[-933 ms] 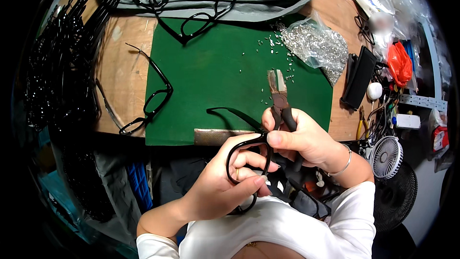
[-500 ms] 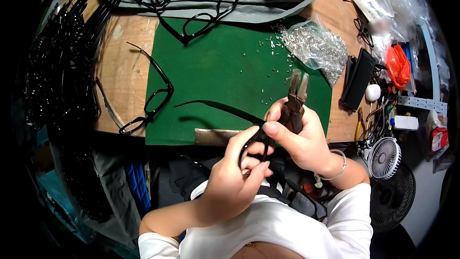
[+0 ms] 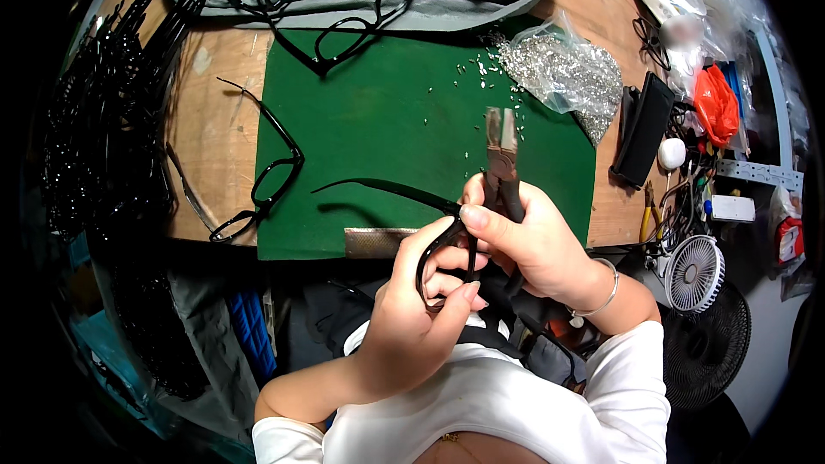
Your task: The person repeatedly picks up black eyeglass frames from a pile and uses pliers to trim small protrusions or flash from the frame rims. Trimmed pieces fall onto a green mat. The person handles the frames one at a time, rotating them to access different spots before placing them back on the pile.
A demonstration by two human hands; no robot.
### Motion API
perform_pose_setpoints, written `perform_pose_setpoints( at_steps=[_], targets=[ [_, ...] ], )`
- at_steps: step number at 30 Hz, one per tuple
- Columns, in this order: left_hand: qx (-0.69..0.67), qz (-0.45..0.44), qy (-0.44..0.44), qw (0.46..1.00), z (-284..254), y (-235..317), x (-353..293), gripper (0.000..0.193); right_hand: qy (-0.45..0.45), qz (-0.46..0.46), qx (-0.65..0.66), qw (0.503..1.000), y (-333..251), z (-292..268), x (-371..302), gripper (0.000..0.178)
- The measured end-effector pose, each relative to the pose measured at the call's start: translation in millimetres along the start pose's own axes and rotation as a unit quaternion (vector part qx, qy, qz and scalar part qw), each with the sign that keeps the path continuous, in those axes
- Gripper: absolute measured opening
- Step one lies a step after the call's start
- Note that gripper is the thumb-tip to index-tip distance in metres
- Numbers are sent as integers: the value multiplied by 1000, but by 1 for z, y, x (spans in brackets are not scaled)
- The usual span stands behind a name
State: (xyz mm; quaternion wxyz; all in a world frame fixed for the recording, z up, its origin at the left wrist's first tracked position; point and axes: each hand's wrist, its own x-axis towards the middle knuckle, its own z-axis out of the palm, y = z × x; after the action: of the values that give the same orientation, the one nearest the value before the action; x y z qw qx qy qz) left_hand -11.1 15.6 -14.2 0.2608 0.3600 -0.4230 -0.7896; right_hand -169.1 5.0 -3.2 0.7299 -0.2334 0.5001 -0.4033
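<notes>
you've turned the black glasses frame (image 3: 424, 261), so its temple (image 3: 387, 186) stretches farther left than at first; your right hand's (image 3: 540, 239) pliers (image 3: 502, 163) have swung back left.

Bright light falls on a wooden table (image 3: 210, 120), with a pale metal frame (image 3: 779, 103) to its right, a black fan (image 3: 709, 348) and grey surface (image 3: 767, 361) past its lower right, and a blue slatted panel (image 3: 252, 333) below its left.
</notes>
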Motion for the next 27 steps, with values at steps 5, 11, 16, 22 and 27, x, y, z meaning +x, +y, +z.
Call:
perform_pose_setpoints(
  at_steps=[5, 11, 16, 22, 27],
  targets=[
    [-88, -55, -29, 994, -3, 14, -1, 50, 1, 44, 15, 999, 3, -4, -2, 18],
    [-79, -29, -36, 996, -3, 10, -5, 52, 8, -4, -26, 1000, -2, 2, -6, 18],
    [-86, -57, -56, 993, -7, 13, -10, 55, 13, -3, -46, 999, -6, 6, -9, 18],
    [-161, -91, -72, 980, -14, 21, -10, 54, -29, 53, -17, 998, -3, 0, -6, 21],
    [-161, -94, -90, 978, -16, 23, -10, 54, -40, 59, 32, 997, 0, -1, -5, 21]
  ],
)
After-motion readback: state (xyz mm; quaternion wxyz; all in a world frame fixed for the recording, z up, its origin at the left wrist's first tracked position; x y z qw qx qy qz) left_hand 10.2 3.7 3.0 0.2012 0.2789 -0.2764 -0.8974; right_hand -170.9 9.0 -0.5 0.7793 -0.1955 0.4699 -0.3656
